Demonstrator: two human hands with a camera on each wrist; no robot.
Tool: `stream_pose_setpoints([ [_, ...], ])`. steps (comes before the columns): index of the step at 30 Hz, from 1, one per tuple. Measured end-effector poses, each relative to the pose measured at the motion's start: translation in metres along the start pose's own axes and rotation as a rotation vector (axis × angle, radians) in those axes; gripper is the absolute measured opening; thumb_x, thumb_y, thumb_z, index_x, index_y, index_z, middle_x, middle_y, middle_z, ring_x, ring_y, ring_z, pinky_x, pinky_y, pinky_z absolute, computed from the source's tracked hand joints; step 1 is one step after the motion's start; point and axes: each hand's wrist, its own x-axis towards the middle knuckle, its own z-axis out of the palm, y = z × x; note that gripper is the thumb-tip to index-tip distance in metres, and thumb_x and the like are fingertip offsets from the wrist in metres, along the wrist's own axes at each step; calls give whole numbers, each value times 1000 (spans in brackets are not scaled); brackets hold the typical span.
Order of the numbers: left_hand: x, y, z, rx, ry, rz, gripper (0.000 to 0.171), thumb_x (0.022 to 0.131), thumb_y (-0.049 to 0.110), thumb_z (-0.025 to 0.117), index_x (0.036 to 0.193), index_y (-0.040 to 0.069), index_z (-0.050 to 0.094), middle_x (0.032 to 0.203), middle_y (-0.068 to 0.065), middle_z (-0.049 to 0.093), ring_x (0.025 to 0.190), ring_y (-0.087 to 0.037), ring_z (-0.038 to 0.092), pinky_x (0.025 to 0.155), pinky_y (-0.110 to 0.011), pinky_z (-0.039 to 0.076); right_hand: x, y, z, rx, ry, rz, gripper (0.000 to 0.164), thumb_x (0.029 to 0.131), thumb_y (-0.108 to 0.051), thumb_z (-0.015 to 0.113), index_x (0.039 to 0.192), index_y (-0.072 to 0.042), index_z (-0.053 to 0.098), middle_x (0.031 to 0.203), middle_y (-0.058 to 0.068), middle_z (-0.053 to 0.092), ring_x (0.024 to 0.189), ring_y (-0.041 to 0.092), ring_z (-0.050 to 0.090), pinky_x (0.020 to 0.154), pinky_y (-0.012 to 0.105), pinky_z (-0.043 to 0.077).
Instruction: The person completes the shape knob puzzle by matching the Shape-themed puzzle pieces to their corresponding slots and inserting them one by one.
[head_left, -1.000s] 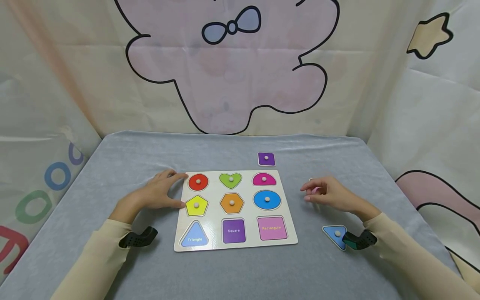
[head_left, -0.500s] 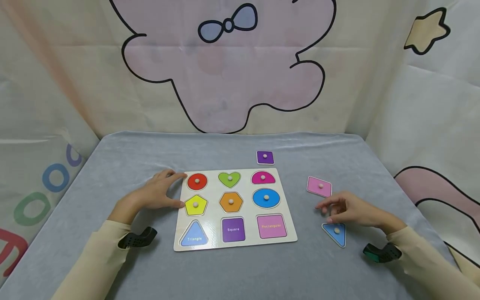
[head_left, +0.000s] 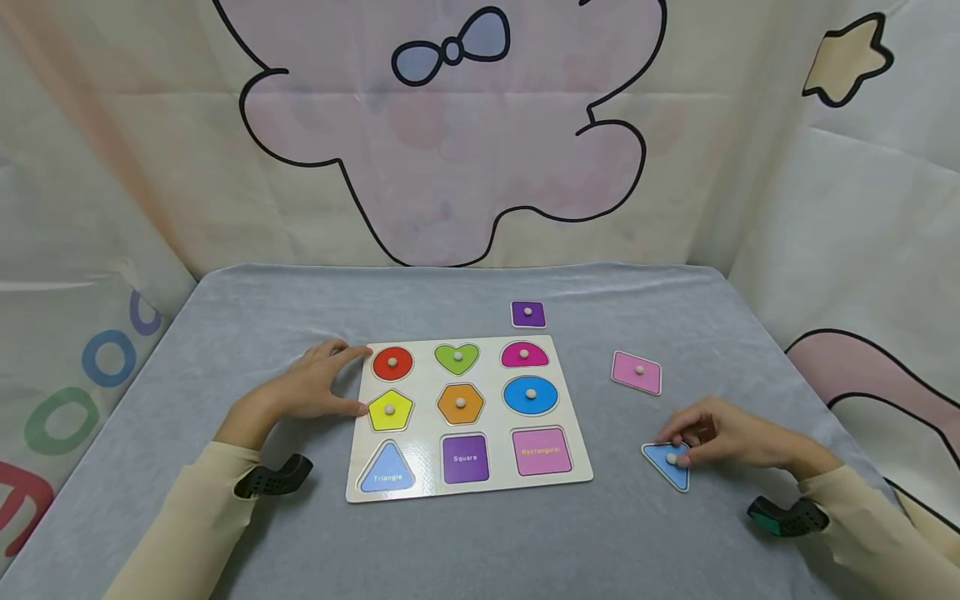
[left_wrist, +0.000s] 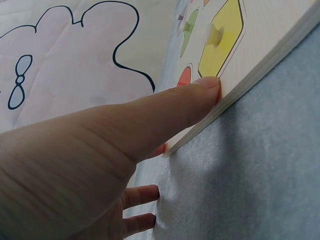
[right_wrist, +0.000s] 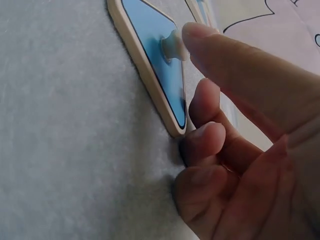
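Note:
In the head view my right hand [head_left: 722, 435] is over the blue triangle piece [head_left: 660, 461], which lies on the cloth. The thumb is against or very close to the piece's knob [right_wrist: 172, 46]; the other fingers are loosely bent, with no finger visible on the knob's far side. My left hand [head_left: 311, 385] rests at the left edge of the white shape puzzle board [head_left: 468, 493], with thumb [left_wrist: 197, 95] on the edge beside the yellow pentagon piece [head_left: 397, 417]. The board's triangle recess [head_left: 387, 463], square recess [head_left: 465, 471] and rectangle recess [head_left: 542, 467] show printed labels.
A pink rectangle piece [head_left: 627, 377] lies right of the board, and a purple square piece [head_left: 517, 320] lies behind it. Several knobbed pieces, such as the orange hexagon [head_left: 468, 415] and blue oval [head_left: 517, 404], sit in the board. Grey cloth [head_left: 525, 546] covers the table.
My right hand has left the pink rectangle piece on the cloth and moved down and right to the blue triangle piece. The left hand stays at the board's edge.

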Motion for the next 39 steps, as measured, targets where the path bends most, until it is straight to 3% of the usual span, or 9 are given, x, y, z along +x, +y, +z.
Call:
stream_pose_setpoints([
  [17, -2, -1, 1, 3, 6, 1, 90, 79, 50, 81, 153, 18, 42, 148, -25, 40, 136, -46, 36, 107, -71, 36, 5, -1, 1, -33, -22, -8, 17, 89, 4, 71, 102, -7, 75, 79, 16, 57, 70, 23, 49, 57, 28, 44],
  [25, 1, 0, 1, 9, 0, -7, 91, 79, 52, 81, 154, 19, 41, 150, -24, 38, 137, -46, 35, 108, -71, 36, 9, -8, -3, -15, 38, 64, 17, 92, 5, 67, 100, -9, 74, 73, 14, 50, 66, 21, 48, 53, 27, 43],
  [31, 1, 0, 1, 13, 6, -8, 91, 78, 52, 81, 153, 19, 42, 150, -25, 39, 136, -46, 36, 108, -71, 36, 28, -15, -4, -27, 96, 68, 14, 92, 4, 68, 97, -8, 72, 67, 14, 49, 61, 21, 46, 50, 28, 41],
  [39, 1, 0, 3, 9, 6, -14, 91, 78, 52, 81, 154, 19, 42, 151, -25, 38, 138, -46, 35, 108, -72, 36, 64, -24, 3, -94, 152, 174, 7, 90, -10, 75, 97, -11, 73, 67, 8, 50, 63, 9, 50, 53, 23, 41],
])
